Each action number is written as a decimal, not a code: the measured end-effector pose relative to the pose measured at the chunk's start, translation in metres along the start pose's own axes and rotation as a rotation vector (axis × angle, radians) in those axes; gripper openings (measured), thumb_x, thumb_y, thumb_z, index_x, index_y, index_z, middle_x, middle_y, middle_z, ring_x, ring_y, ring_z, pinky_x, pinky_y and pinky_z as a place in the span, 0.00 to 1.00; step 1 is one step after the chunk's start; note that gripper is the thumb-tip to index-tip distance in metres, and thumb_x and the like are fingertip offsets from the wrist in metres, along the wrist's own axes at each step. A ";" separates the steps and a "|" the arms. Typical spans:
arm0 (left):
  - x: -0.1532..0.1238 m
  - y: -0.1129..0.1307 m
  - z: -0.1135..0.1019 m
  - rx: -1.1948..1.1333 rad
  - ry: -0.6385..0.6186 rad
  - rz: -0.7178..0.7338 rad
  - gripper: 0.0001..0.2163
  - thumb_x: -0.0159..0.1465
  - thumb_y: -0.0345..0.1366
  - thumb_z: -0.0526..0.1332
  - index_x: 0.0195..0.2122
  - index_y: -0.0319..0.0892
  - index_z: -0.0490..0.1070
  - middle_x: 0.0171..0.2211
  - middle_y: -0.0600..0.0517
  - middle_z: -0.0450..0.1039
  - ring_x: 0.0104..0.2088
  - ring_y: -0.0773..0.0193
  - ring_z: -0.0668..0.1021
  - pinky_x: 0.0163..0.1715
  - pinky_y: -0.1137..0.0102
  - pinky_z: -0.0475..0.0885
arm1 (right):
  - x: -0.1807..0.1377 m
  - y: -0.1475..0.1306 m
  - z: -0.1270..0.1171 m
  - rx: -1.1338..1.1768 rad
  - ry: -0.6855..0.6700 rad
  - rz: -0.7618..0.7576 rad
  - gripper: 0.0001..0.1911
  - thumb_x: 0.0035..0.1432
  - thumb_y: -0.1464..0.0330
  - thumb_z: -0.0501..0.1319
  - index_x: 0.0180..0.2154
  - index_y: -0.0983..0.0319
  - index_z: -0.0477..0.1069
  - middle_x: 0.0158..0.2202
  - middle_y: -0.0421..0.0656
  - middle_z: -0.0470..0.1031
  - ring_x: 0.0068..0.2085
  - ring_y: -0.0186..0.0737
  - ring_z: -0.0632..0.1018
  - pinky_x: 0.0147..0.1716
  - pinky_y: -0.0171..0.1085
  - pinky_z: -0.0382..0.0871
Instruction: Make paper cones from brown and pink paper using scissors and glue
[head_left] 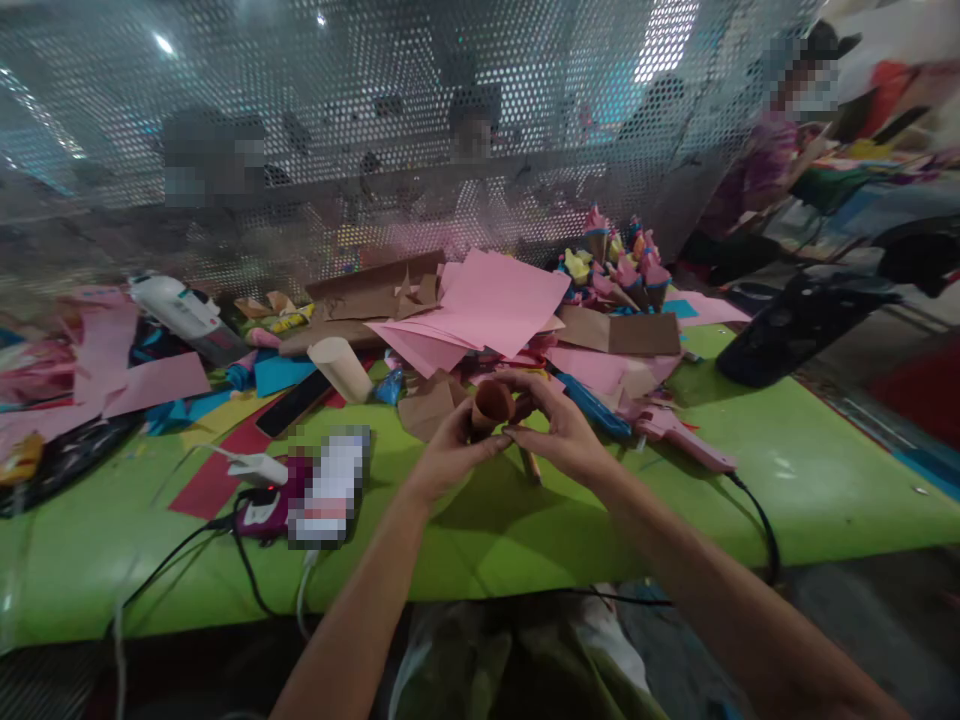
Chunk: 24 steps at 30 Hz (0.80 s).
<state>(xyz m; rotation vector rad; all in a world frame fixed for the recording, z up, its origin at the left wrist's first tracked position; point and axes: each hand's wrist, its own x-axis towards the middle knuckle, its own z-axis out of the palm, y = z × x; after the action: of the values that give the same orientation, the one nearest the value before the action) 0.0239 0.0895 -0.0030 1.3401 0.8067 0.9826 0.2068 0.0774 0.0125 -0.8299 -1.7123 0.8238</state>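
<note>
A brown paper cone (493, 402) is held between my two hands over the near middle of the green table (510, 540). Its round open end faces me. My left hand (454, 445) grips the cone's left side, fingers curled around it. On the other side, my right hand (551, 420) pinches the rim with thumb and fingers. The cone's lower part is mostly hidden by my hands. Just below sits a thin stick-like item (531, 467), too small to name. Cut brown paper (431, 405) lies behind my left hand.
Pink paper sheets (502, 300) pile up behind my hands. Finished-looking paper cones (630, 265) stand at the back right. A pink corded tool (690, 440) lies right, near a dark bottle (780, 325). A phone (330, 490) and power strip (262, 515) with cables sit left.
</note>
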 end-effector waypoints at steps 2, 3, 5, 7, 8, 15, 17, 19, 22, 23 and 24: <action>0.001 -0.007 -0.004 0.000 -0.022 0.012 0.28 0.52 0.44 0.75 0.53 0.42 0.74 0.53 0.44 0.77 0.56 0.49 0.76 0.57 0.57 0.69 | 0.000 -0.002 0.000 0.050 -0.016 0.016 0.27 0.56 0.67 0.66 0.58 0.55 0.68 0.55 0.48 0.74 0.47 0.46 0.77 0.43 0.42 0.75; 0.002 -0.011 -0.006 0.006 -0.019 0.011 0.28 0.52 0.43 0.75 0.53 0.42 0.74 0.54 0.44 0.77 0.57 0.49 0.75 0.58 0.57 0.69 | 0.000 -0.003 0.000 0.061 -0.017 0.023 0.28 0.56 0.65 0.67 0.58 0.55 0.69 0.55 0.48 0.74 0.49 0.48 0.77 0.44 0.43 0.74; 0.003 -0.018 -0.008 0.031 0.011 -0.007 0.30 0.52 0.43 0.74 0.56 0.43 0.72 0.56 0.44 0.76 0.58 0.48 0.74 0.59 0.56 0.68 | 0.001 -0.005 0.002 0.061 -0.012 0.041 0.29 0.54 0.62 0.70 0.57 0.55 0.69 0.55 0.48 0.75 0.51 0.50 0.76 0.45 0.44 0.74; 0.004 -0.020 -0.009 0.074 0.029 -0.029 0.30 0.53 0.43 0.73 0.57 0.44 0.72 0.57 0.44 0.75 0.59 0.49 0.73 0.59 0.57 0.67 | 0.001 -0.005 0.003 0.048 0.003 0.052 0.29 0.53 0.61 0.71 0.56 0.55 0.71 0.54 0.48 0.76 0.51 0.51 0.77 0.48 0.46 0.73; 0.003 -0.019 -0.008 0.101 0.026 -0.040 0.29 0.54 0.43 0.72 0.57 0.45 0.72 0.57 0.45 0.75 0.59 0.49 0.73 0.59 0.57 0.67 | 0.002 -0.004 0.003 0.045 0.014 0.052 0.28 0.53 0.61 0.71 0.55 0.55 0.72 0.54 0.47 0.76 0.51 0.51 0.77 0.50 0.47 0.72; 0.000 0.003 0.002 0.221 -0.010 -0.093 0.19 0.58 0.45 0.68 0.48 0.43 0.74 0.45 0.49 0.78 0.48 0.58 0.75 0.49 0.66 0.70 | 0.002 0.006 0.002 0.156 0.164 0.128 0.23 0.50 0.61 0.72 0.49 0.56 0.74 0.47 0.45 0.79 0.48 0.48 0.78 0.50 0.47 0.71; 0.000 0.007 0.003 0.251 -0.012 -0.076 0.16 0.60 0.45 0.66 0.45 0.43 0.74 0.41 0.51 0.77 0.44 0.60 0.76 0.46 0.67 0.71 | 0.002 0.007 0.001 0.175 0.214 0.151 0.24 0.49 0.61 0.73 0.48 0.56 0.74 0.45 0.44 0.78 0.46 0.47 0.78 0.49 0.46 0.71; 0.001 0.009 0.002 0.284 -0.009 -0.058 0.14 0.61 0.44 0.65 0.44 0.43 0.74 0.38 0.52 0.77 0.41 0.61 0.76 0.43 0.68 0.71 | 0.003 0.008 0.001 0.196 0.248 0.156 0.24 0.49 0.60 0.73 0.47 0.56 0.74 0.44 0.43 0.78 0.45 0.46 0.78 0.48 0.45 0.72; 0.003 0.009 0.000 0.303 0.002 -0.048 0.13 0.62 0.44 0.63 0.43 0.42 0.74 0.34 0.52 0.76 0.36 0.62 0.76 0.40 0.68 0.71 | 0.005 0.007 0.001 0.256 0.290 0.168 0.24 0.49 0.59 0.73 0.47 0.56 0.74 0.44 0.43 0.79 0.45 0.46 0.79 0.47 0.45 0.73; 0.004 0.008 -0.001 0.304 0.004 -0.045 0.13 0.62 0.44 0.63 0.43 0.42 0.74 0.33 0.52 0.76 0.35 0.63 0.76 0.39 0.68 0.71 | 0.005 0.007 0.001 0.275 0.308 0.177 0.24 0.49 0.58 0.73 0.47 0.56 0.74 0.45 0.44 0.79 0.46 0.46 0.79 0.47 0.46 0.73; 0.004 0.008 -0.003 0.307 0.006 -0.041 0.14 0.63 0.45 0.63 0.43 0.41 0.74 0.32 0.52 0.75 0.33 0.63 0.76 0.38 0.68 0.71 | 0.005 0.007 0.001 0.286 0.327 0.185 0.24 0.49 0.58 0.72 0.47 0.56 0.74 0.46 0.44 0.79 0.47 0.47 0.79 0.47 0.46 0.73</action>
<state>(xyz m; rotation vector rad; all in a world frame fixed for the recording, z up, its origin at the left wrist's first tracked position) 0.0223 0.0944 0.0050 1.5754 1.0155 0.8539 0.2059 0.0857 0.0089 -0.8788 -1.2116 0.9725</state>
